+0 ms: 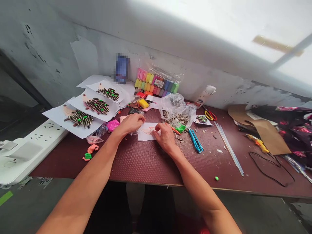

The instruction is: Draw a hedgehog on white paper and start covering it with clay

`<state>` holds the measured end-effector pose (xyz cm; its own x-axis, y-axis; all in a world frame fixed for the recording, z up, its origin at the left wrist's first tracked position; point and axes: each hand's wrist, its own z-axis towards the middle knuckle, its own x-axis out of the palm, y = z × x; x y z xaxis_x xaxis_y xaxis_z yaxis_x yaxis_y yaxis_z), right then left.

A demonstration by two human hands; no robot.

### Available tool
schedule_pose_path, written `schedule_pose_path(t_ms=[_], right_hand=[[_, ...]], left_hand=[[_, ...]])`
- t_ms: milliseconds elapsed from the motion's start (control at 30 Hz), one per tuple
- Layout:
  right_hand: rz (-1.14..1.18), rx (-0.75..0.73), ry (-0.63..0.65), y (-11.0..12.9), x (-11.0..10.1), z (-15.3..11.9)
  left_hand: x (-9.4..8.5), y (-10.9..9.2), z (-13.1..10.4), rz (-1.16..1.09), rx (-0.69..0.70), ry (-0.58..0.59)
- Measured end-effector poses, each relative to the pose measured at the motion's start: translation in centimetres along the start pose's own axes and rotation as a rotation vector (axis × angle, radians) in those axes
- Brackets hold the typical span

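Note:
A small white paper (146, 137) with a pale orange drawing on it lies between my hands. My left hand (131, 123) is over its upper left edge, fingers curled inward and closed together; whatever they hold is hidden. My right hand (164, 138) rests on the paper's right side, thumb and fingers bent to a pinch over the drawing. What lies between those fingertips is too small to name. An orange pen-like stick (175, 131) shows behind the right hand; I cannot tell if it is held. Beside it are sunflower seeds (179, 117) in a clear plastic bag (176, 103).
Left stand papers with seed hedgehogs (81, 119) and a white power strip (39, 139). Coloured clay packs (156, 83) lean at the wall. To the right lie a blue cutter (195, 141), scissors (210, 114), glue sticks (229, 149) and a yellow glue gun (259, 143) with its cord.

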<state>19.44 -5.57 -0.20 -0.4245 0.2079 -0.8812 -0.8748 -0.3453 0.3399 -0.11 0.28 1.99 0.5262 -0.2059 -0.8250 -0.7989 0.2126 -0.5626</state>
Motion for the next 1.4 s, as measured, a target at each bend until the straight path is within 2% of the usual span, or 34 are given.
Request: schedule_pose_path(t_ms=[133,300,600,1067,1400], right_hand=[[0.019,-0.011,0.001,0.0,0.0,0.0],[-0.084,-0.042,0.049,-0.3,0.0,0.0],[-0.180,-0.072,0.059,0.0,-0.2,-0.1],[0.027,0.003,0.001,-0.4,0.1,-0.1],[-0.043,-0.036,0.041,-0.6,0.0,-0.1]], left_hand=[[0.0,0.1,0.0,0.006,0.002,0.000],[-0.2,-0.1,-0.1,0.029,-0.005,0.002],[-0.3,-0.3,-0.3,0.041,-0.011,0.001],[-0.4,-0.5,-0.5,0.071,-0.030,0.004],[-0.4,-0.4,-0.5,0.059,-0.034,0.001]])
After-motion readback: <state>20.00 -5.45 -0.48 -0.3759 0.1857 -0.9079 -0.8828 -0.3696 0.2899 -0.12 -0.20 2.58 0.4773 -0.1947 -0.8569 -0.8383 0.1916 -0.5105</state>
